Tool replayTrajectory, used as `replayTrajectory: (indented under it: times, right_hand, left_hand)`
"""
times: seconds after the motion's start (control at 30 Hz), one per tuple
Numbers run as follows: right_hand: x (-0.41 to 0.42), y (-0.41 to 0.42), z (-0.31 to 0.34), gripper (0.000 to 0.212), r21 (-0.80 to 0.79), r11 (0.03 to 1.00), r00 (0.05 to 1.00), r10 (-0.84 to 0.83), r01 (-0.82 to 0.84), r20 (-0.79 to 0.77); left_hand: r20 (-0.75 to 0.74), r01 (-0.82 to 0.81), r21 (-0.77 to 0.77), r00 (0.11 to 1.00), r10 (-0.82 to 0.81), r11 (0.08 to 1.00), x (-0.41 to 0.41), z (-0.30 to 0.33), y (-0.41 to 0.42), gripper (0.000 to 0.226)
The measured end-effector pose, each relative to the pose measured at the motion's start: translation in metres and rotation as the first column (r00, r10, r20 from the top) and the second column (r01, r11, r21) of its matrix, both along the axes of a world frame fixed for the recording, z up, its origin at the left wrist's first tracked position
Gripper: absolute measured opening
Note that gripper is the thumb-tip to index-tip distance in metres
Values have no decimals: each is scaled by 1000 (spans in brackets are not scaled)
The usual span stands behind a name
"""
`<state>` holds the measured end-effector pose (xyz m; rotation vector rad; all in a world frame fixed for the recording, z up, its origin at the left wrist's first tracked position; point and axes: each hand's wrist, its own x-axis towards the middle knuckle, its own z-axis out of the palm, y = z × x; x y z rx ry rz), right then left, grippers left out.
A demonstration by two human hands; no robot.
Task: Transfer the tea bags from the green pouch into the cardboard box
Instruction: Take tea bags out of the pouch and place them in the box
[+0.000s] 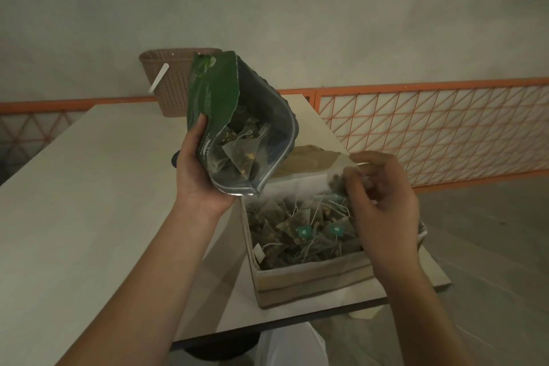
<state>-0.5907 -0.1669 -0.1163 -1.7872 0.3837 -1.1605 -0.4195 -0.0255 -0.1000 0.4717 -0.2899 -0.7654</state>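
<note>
Holding the pouch [219, 116] in my left hand [199, 169], fingers curled round its lower side, I have it tilted with the open mouth toward me; tea bags [240, 151] show inside it, just beside my thumb; my right hand [383, 202] hangs over the box [312, 279], fingers curled, pinching one bag [337, 183] at the fingertips; below that hand the box is heaped with more bags [297, 232]; beyond my left hand stands a basket [172, 80] on the table [89, 187].
</note>
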Motion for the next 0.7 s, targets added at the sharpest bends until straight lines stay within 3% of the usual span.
replayTrajectory:
  times: [0.17, 0.2, 0.27, 0.37, 0.47, 0.57, 0.63, 0.7]
  right_hand:
    - [-6, -6, -4, 27, -27, 999, 999, -20, 21, 42]
    - [-8, -10, -5, 29, -69, 997, 1000, -18, 18, -5]
    - [-11, -21, -11, 28, -253, 967, 967, -50, -16, -251]
    - [-12, -26, -19, 21, -489, 862, 830, -173, -133, -530]
    - [-11, -19, -13, 27, -446, 851, 773, -78, -277, -629]
    - [-8, -16, -8, 29, -361, 804, 654, 45, -473, -755]
    - [-4, -12, -4, 35, -417, 798, 695, 4, -435, -719]
    - [1, -2, 8, 32, -498, 822, 838, -48, -276, -543]
  left_hand:
    - [6, -9, 14, 1000, 9, 1000, -2, 2, 3, 50]
    - [6, -8, 18, 1000, 8, 1000, -3, 2, 3, 51]
    - [7, -6, 29, 1000, 6, 1000, -4, 3, 2, 56]
    - [8, 3, 42, 1000, -3, 999, -5, 2, 0, 57]
    - [1, 18, 46, 1000, -18, 999, -7, 2, -3, 56]
    - [5, 19, 44, 1000, -19, 999, -9, 3, -4, 58]
    - [15, 14, 49, 1000, -14, 999, -8, 4, -4, 59]
    - [2, 17, 49, 1000, -17, 999, -8, 5, -4, 58]
